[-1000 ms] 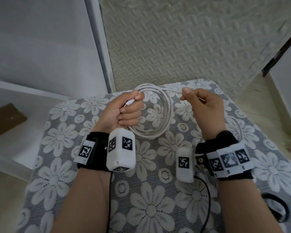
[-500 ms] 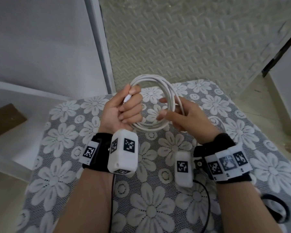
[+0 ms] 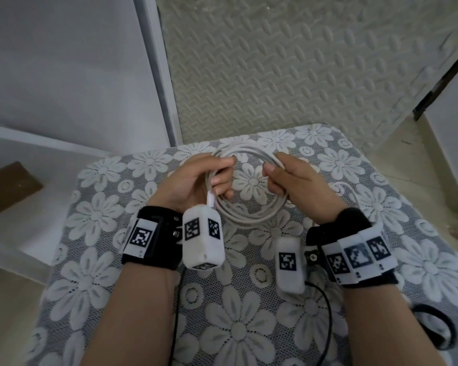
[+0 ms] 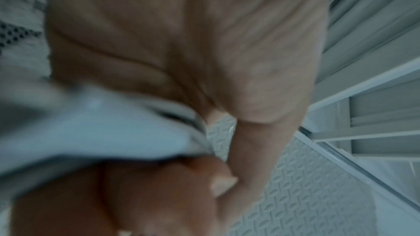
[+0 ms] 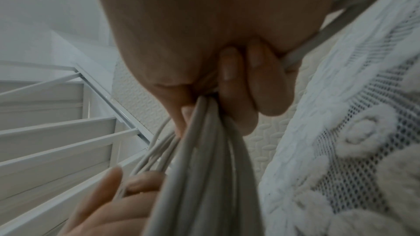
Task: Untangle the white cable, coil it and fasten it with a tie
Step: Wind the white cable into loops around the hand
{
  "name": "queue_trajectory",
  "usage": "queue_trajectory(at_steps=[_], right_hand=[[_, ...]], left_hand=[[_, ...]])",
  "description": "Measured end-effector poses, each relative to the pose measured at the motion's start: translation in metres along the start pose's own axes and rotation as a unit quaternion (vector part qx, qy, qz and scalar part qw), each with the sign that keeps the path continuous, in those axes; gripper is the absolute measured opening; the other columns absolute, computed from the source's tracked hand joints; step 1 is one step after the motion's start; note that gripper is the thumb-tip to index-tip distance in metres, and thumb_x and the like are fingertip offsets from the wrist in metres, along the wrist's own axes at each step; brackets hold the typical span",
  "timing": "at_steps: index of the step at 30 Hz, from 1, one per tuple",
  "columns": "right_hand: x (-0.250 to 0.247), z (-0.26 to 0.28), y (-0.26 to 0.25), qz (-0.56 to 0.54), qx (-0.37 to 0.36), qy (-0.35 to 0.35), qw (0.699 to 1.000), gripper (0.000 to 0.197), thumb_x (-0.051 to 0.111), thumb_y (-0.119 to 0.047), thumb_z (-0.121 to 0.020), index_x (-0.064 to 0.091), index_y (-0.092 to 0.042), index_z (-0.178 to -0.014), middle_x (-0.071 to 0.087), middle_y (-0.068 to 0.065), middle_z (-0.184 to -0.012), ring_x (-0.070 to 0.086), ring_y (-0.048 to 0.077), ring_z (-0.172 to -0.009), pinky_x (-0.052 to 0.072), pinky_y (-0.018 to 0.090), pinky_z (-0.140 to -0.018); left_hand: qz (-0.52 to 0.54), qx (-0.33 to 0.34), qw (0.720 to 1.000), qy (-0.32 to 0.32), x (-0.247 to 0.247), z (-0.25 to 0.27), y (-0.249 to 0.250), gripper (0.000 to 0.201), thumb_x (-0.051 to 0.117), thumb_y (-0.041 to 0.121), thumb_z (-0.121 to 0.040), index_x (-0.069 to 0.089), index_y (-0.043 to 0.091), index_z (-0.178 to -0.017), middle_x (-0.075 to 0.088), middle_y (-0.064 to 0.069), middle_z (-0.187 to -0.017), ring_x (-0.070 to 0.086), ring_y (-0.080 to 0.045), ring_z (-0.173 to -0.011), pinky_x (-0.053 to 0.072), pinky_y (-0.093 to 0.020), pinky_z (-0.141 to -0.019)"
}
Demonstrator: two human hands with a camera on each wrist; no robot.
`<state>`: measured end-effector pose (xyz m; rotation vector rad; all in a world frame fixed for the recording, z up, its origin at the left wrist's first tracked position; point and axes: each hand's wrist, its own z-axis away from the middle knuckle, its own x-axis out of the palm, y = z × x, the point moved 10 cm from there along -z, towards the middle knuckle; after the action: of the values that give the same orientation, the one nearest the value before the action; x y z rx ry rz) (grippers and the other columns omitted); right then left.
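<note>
The cable [image 3: 245, 204] is wound into a round coil, held up just above the worktop [image 3: 249, 299] between both hands. The left hand [image 3: 196, 180] has its grip curled round the coil's left side, with the white plug end poking out beneath the fingers. The right hand [image 3: 291, 180] has its grip closed on the right side, the strands bunched between thumb and fingers [image 5: 229, 85]. A loose stretch trails right over the lace cloth.
</note>
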<state>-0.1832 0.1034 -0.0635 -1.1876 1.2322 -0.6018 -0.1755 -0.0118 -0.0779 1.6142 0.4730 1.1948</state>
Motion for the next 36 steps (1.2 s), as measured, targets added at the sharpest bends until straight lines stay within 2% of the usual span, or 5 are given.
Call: queue_trajectory(at_steps=[10,16,20,27,36], right_hand=[[0.001,0.002,-0.013,0.036,-0.038,0.001,0.999,0.016,0.052,-0.025,-0.096,0.065,-0.015,-0.093,0.063,-0.005,-0.063,0.047,0.004,-0.052,0.038,0.018,-0.052],[-0.069,0.020,-0.012,-0.167,-0.087,0.295,0.937,0.036,0.038,-0.027,-0.101,0.067,-0.006,-0.096,0.070,0.007,-0.100,0.064,0.018,-0.086,0.055,0.029,-0.075],[-0.109,0.038,0.005,-0.297,-0.117,0.406,0.857,0.027,0.043,-0.019,-0.096,0.066,-0.006,-0.088,0.070,0.008,-0.084,0.064,0.021,-0.078,0.054,0.034,-0.077],[-0.064,0.017,0.030,-0.167,0.083,0.214,0.959,0.028,0.053,-0.026,-0.095,0.067,-0.009,-0.077,0.064,0.000,-0.055,0.050,0.012,-0.043,0.043,0.020,-0.043],[-0.034,0.013,0.029,-0.026,0.124,0.081,0.989,0.040,0.068,-0.040,-0.082,0.068,-0.003,-0.068,0.057,0.004,-0.052,0.042,0.010,-0.035,0.030,0.017,-0.034]], left_hand=[[-0.017,-0.014,0.998,0.051,-0.008,-0.006,-0.002,0.035,0.044,0.039,-0.088,0.045,0.014,-0.064,0.026,0.011,-0.035,0.019,0.001,-0.027,0.018,-0.010,-0.030],[0.070,0.027,0.994,0.074,-0.021,-0.006,0.007,0.042,0.039,0.039,-0.093,0.046,0.019,-0.057,0.027,0.012,-0.034,0.021,0.001,-0.025,0.016,-0.011,-0.027],[0.136,0.074,0.985,0.078,-0.033,0.000,0.021,0.039,0.042,0.042,-0.087,0.049,0.021,-0.055,0.029,0.012,-0.033,0.021,-0.001,-0.023,0.017,-0.012,-0.025],[0.149,0.119,0.975,0.113,-0.049,0.006,0.031,0.043,0.040,0.042,-0.091,0.049,0.021,-0.055,0.029,0.011,-0.033,0.025,-0.002,-0.023,0.018,-0.012,-0.026],[0.139,0.122,0.971,0.151,-0.054,0.007,0.031,0.043,0.039,0.041,-0.094,0.044,0.020,-0.057,0.026,0.011,-0.034,0.021,-0.001,-0.024,0.019,-0.013,-0.024]])
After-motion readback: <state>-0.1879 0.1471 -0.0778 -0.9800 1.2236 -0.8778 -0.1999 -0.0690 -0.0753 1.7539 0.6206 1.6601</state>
